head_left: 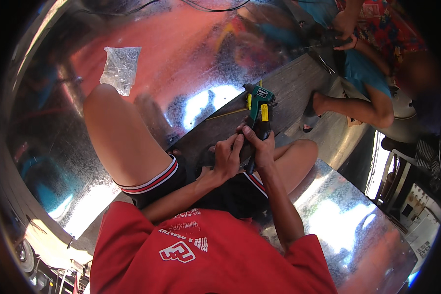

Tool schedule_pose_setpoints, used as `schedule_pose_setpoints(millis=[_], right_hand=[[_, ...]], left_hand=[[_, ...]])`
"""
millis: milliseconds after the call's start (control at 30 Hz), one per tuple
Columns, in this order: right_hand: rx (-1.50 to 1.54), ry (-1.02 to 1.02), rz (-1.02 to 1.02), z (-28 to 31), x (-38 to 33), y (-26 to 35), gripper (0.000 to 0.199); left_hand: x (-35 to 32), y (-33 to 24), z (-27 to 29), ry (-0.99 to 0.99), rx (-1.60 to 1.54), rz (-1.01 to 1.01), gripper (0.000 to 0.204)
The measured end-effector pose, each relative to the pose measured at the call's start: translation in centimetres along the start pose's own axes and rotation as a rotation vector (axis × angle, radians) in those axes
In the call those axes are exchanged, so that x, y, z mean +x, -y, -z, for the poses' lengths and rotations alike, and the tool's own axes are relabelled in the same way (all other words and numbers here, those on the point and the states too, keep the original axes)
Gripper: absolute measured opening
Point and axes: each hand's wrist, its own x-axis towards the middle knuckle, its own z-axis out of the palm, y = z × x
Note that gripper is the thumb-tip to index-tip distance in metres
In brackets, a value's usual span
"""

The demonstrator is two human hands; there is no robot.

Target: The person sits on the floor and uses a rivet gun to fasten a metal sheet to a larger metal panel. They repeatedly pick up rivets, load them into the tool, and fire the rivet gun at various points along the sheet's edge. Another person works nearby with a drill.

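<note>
Head view. A person in a red shirt and dark shorts sits on shiny sheet metal point(147, 59), knees raised, working over a dark plank point(299, 83) that runs between the metal sheets. Both hands meet at a green-and-yellow power tool point(258, 110), which stands nose-down on the plank just ahead of the knees. The right hand point(263, 147) is clamped around the tool's dark grip, fingers wrapped closed. The left hand point(228, 159) presses in beside it, fingers curled together at the base of the grip; whether it holds a small part there cannot be told. A clear bag of small fasteners point(120, 68) lies on the metal, well apart, beyond the left knee. At upper right a second person point(372, 83) crouches over another tool.

Handling, as a judgement: the tool looks rigid and moderately heavy, with a plastic shell that should not slip; the grip is the natural hold, with the other hand steadying the body. The sheet metal looks slick and sharp-edged.
</note>
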Motion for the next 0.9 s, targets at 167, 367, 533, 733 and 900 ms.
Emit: schedule_pose_setpoints(millis=[167,367,533,733,900], right_hand=[[0.359,0.253,-0.073,2.9,1.7,3.5,0.054],[0.342,0.498,-0.029,4.5,1.6,8.7,0.086],[0.119,0.306,0.075,1.2,-0.5,5.9,0.071],[-0.065,0.192,0.129,0.1,-1.8,3.1,0.051],[-0.1,-0.017,0.092,-1.4,-1.8,0.5,0.059]], left_hand=[[1.1,-1.9,-0.1,0.274,0.004,-0.148,0.046],[3.2,-4.3,1.5,0.719,-0.409,0.107,0.068],[3.7,-4.2,1.6,0.638,-0.561,0.384,0.093],[0.6,-1.8,0.9,0.471,-0.634,0.438,0.083],[0.1,-2.1,0.1,0.397,-0.509,0.404,0.089]])
